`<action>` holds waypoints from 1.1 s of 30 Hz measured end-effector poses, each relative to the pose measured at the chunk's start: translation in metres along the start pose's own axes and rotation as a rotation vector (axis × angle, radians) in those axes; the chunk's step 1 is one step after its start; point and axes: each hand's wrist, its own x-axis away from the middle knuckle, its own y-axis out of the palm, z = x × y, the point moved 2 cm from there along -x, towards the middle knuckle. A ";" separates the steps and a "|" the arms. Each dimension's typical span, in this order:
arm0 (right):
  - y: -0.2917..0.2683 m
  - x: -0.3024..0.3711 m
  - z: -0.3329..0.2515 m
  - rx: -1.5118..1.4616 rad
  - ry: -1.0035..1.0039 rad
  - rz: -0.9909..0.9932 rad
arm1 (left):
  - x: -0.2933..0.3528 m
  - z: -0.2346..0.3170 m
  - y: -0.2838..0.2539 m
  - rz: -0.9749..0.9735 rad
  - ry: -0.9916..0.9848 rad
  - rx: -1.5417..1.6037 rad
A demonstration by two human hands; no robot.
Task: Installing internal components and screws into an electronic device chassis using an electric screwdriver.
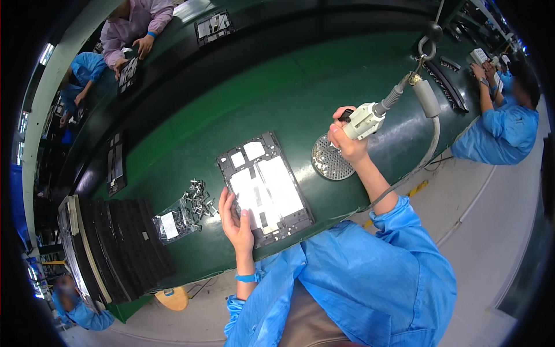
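Note:
A flat black rectangular panel with shiny white and silver areas lies on the green bench in front of me. My left hand holds its left edge, fingers along the side and thumb over the top. In my right hand is a pale electric screwdriver, gripped by its body, with its cord running up to a hanging hook. The hand is over the near right part of a round perforated dish holding small pieces, likely screws. The driver's tip is hidden by my hand.
Left of the panel lie loose small metal parts and a clear bag. A stack of black panels stands farther left. The screwdriver's thick cable hangs along the right. Co-workers handle parts at far left and right.

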 end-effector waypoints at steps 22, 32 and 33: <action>-0.008 0.002 0.009 0.051 0.001 -0.082 | -0.003 0.002 0.001 -0.008 0.024 -0.011; 0.001 0.007 0.004 0.203 -0.025 -0.016 | -0.001 -0.001 -0.002 0.017 0.037 -0.058; 0.003 0.007 0.006 0.200 -0.037 -0.027 | -0.001 0.001 -0.004 0.018 0.058 -0.096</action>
